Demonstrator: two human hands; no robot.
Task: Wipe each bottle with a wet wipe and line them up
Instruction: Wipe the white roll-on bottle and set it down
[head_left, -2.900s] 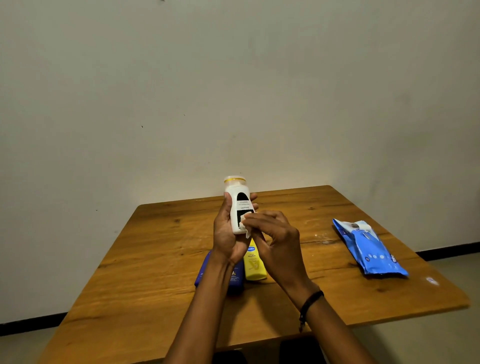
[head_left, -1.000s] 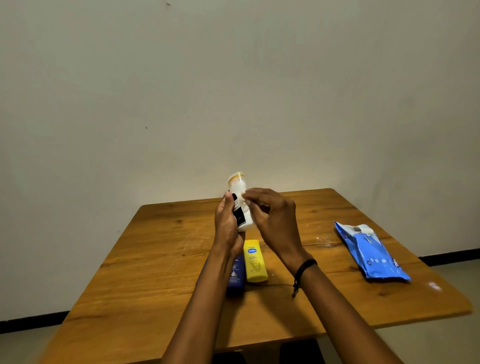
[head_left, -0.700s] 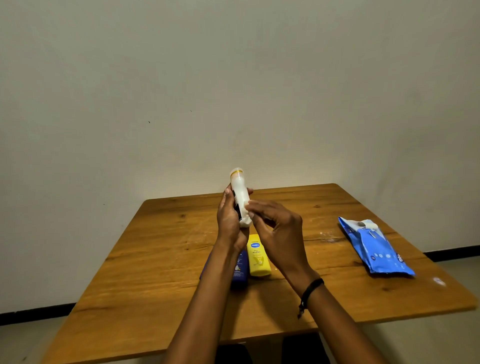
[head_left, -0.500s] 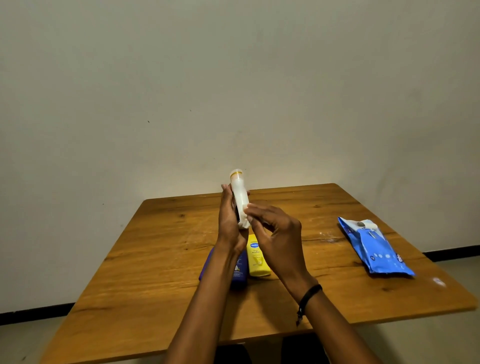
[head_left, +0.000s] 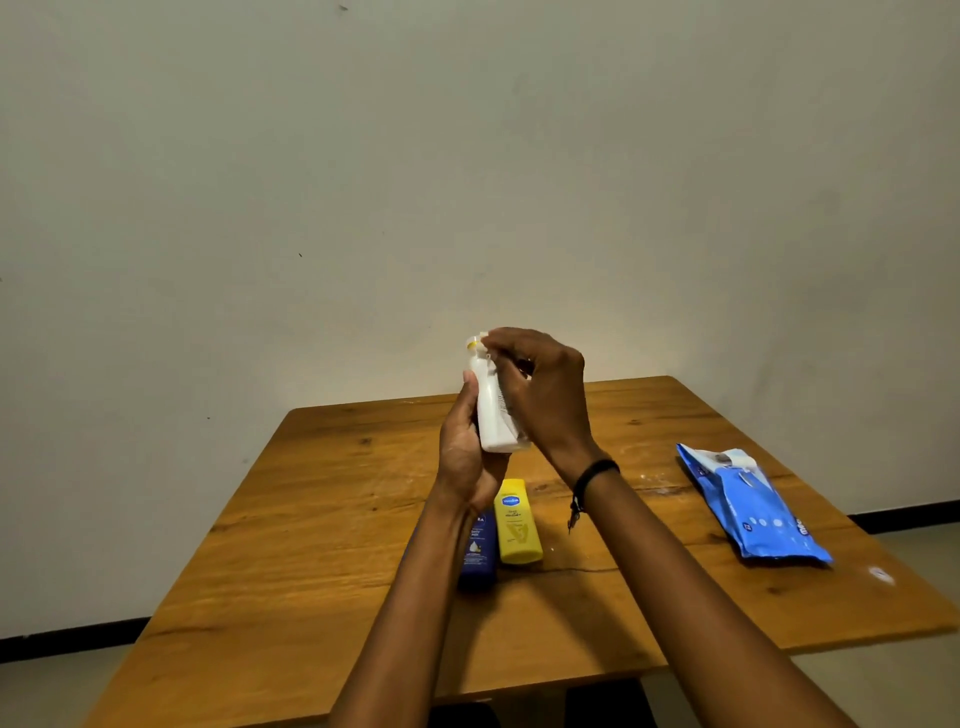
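White bottle (head_left: 491, 410) is held up above the wooden table (head_left: 311, 519), its yellow-ringed cap leaning a little to the left. The wiping has climbed: half a second ago the right fingers rubbed low on the body, and now they are at the cap. I judge this bottle is nearly finished and close to being set down.

The blue wet-wipe pack (head_left: 753, 509) lies well off to the right on the table, where it lay before. The left hand (head_left: 462, 457) wraps the bottle's lower half from the left, as earlier. The right hand (head_left: 540, 395) curls over the top and pinches a scrap of wet wipe (head_left: 485, 338) against the cap.

The yellow Vaseline bottle (head_left: 516, 525) and the dark blue bottle (head_left: 480, 551) lie flat just beside each other below the hands. Neither has moved, and neither is yet stood in a line.
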